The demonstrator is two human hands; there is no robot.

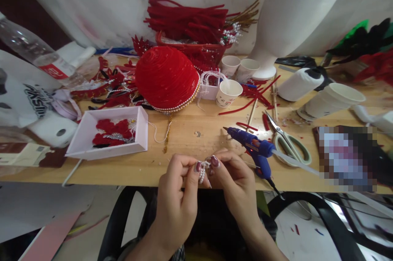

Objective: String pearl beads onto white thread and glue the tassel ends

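Close together at the table's front edge, both hands pinch a small string of white beads (202,176). My left hand (179,195) has thumb and fingers closed on its left side, the beads hanging below the thumb tip. Thumb and forefinger of my right hand (236,183) meet at the white strand's other end; the exact grip is partly hidden. Just right of that hand lies a blue glue gun (251,144), its nozzle pointing left. Beyond the hands stands a red dome-shaped cap (166,77) with a beaded rim.
A white box (106,152) with red pieces sits at left. Scissors (288,142), a phone (346,156) and paper cups (229,93) are at right. A red basket (193,46) of red stems and a white mannequin head (294,19) stand behind. A plastic bottle (37,48) leans at far left.
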